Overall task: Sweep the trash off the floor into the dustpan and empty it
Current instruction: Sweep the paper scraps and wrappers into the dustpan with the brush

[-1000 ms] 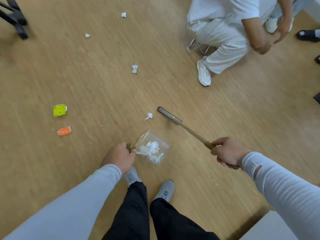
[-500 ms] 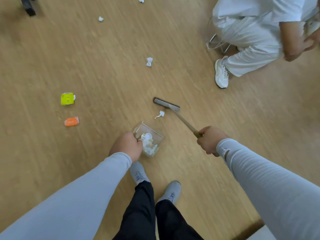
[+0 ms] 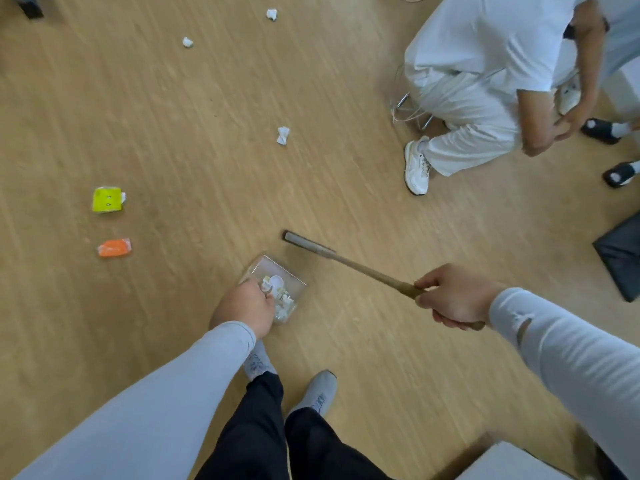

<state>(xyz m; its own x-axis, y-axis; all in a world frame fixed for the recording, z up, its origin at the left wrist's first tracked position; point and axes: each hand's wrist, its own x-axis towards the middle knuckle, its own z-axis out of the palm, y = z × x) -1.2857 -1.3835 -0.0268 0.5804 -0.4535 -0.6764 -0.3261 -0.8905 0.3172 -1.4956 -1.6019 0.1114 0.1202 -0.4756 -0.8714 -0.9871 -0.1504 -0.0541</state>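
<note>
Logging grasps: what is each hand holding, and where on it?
Left hand grips the clear dustpan at its near edge. Right hand grips the broom at its handle's upper end.

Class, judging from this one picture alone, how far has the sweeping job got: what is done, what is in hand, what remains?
Done: the clear dustpan already holds white scraps.
In hand: the left hand grips the dustpan; the right hand holds the broom, its head just beyond the pan.
Left: three paper wads, a yellow packet and an orange packet lie on the floor; the pan is not emptied.
</note>
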